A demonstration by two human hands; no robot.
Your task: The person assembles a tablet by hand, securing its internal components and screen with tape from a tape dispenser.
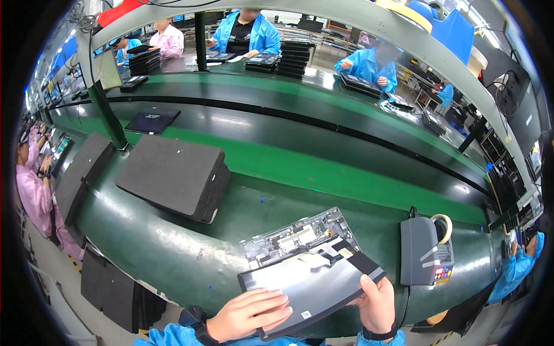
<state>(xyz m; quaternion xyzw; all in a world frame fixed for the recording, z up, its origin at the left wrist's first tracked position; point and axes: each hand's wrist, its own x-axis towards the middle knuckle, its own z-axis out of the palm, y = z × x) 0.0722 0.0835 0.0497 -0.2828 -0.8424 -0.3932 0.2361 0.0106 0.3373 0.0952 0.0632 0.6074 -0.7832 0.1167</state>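
Observation:
A laptop screen panel [323, 288] with a silvery face and dark borders is tilted in front of me at the bench's near edge. My left hand [251, 314] lies across its left part, fingers stretched flat on the surface; its thumb is hidden. At the right corner, my right hand [375, 303] grips the panel's edge, thumb on top and fingers beneath. Black and pale tape strips [337, 251] sit along its far edge. Just beyond lies an opened laptop base [294, 236] with bare circuit boards, partly covered by the panel.
A stack of dark foam sheets [173, 173] stands left, with another foam stack [83, 173] beyond it. A grey tape dispenser [424, 254] with a tape roll is at right. A dark laptop lid [153, 120] lies farther back. Co-workers sit across the conveyor [323, 150].

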